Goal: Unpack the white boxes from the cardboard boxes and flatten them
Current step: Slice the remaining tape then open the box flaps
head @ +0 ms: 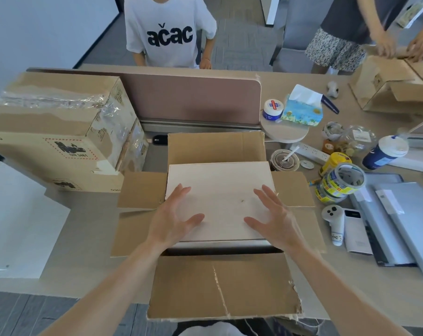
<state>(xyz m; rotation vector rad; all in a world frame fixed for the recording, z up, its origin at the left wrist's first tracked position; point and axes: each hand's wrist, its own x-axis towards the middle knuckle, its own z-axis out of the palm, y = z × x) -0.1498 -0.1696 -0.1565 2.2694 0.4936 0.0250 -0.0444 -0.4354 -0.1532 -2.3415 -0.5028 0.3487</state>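
An open cardboard box [220,287] stands at the table's near edge with all its flaps folded outward. A white box [220,180] lies flat inside it, filling the opening. My left hand [174,219] hovers over the white box's near left part with fingers spread. My right hand [273,219] hovers over its near right part, fingers spread too. Neither hand holds anything. A taped, closed cardboard box [52,132] sits at the left. A white box [16,226] lies at the far left edge of the table.
A pink desk divider [193,100] stands behind the open box. Tape rolls [339,183], cups, jars, a tissue pack [302,110], a controller [334,221] and laptops [404,221] crowd the right side. Two people stand across the table; one handles another cardboard box [394,86].
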